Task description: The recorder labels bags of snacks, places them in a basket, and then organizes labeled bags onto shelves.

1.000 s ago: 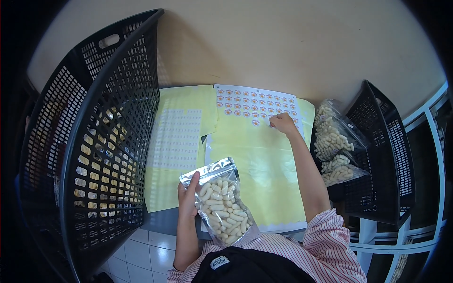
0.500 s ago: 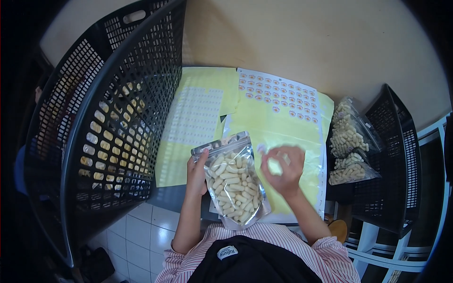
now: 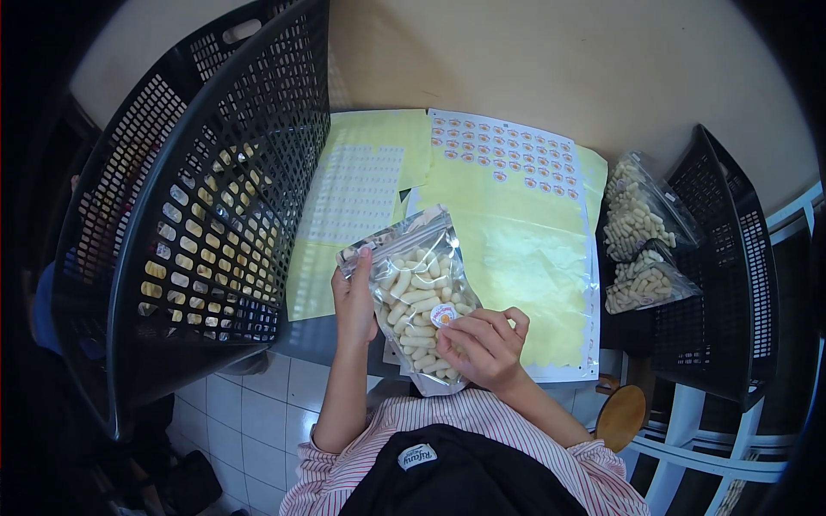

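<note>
My left hand (image 3: 354, 303) holds a clear zip bag of pale puffed snack sticks (image 3: 413, 297) by its left edge, upright in front of my chest. My right hand (image 3: 482, 348) rests on the bag's lower right front, fingertips pressing a small round orange-and-white sticker (image 3: 443, 315) against the plastic. On the table beyond lies a white sheet with rows of the same round stickers (image 3: 503, 155), on top of yellow backing sheets (image 3: 516, 249).
A tall black mesh basket (image 3: 206, 206) stands at the left. A second black basket (image 3: 731, 275) at the right holds more filled snack bags (image 3: 641, 228). A peeled sticker sheet (image 3: 354, 193) lies at the left of the table. A wooden stool (image 3: 621, 417) is at lower right.
My right hand came back from the sticker sheet at the far side of the table to the bag and now presses a sticker on it. The bag has been raised and turned upright.
</note>
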The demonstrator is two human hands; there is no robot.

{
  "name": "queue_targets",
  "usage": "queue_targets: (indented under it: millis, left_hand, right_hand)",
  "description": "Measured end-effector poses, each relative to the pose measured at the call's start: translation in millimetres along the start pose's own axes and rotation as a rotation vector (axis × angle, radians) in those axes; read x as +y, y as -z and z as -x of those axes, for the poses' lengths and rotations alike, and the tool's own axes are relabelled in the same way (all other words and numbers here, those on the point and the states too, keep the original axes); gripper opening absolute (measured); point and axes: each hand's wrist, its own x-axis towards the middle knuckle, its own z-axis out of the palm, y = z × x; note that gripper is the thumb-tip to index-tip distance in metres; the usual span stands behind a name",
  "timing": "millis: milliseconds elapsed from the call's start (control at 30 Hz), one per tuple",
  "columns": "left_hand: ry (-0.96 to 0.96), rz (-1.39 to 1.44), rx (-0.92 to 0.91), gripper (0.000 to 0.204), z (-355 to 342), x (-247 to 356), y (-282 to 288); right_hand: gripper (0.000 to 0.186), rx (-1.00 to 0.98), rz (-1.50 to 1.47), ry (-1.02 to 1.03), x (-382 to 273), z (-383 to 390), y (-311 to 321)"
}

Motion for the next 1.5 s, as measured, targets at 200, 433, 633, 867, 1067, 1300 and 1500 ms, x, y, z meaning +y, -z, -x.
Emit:
queue_targets:
  millis: [200, 433, 633, 867, 1067, 1300, 1500]
  left_hand:
    - [-0.033, -0.040, -0.007, 0.026, 4, 3, -4]
    - [-0.012, -0.064, -0.016, 0.027, 2, 3, -5]
    - [-0.056, -0.063, 0.052, 0.028, 4, 3, -9]
    - [-0.026, -0.010, 0.044, 0.028, 5, 9, -12]
    - [-0.059, -0.040, 0.013, 0.029, 5, 7, -12]
    - [-0.056, 0.013, -0.014, 0.028, 8, 10, -16]
    - [-0.064, -0.023, -0.082, 0.030, 7, 9, -13]
  right_hand:
    - [0.011, 0.010, 0.031, -0.031, -5, 0, -2]
    - [0.011, 0.010, 0.025, -0.035, -4, -3, -4]
    - [0.020, -0.082, 0.056, -0.094, -4, -5, -2]
    - [0.050, -0.373, 0.014, -0.188, -10, 10, 9]
    - [0.065, -0.583, 0.056, -0.222, -17, 16, 18]
    - [0.068, -0.590, 0.032, -0.242, -26, 20, 22]
    - [0.067, -0.573, 0.038, -0.313, -36, 24, 27]
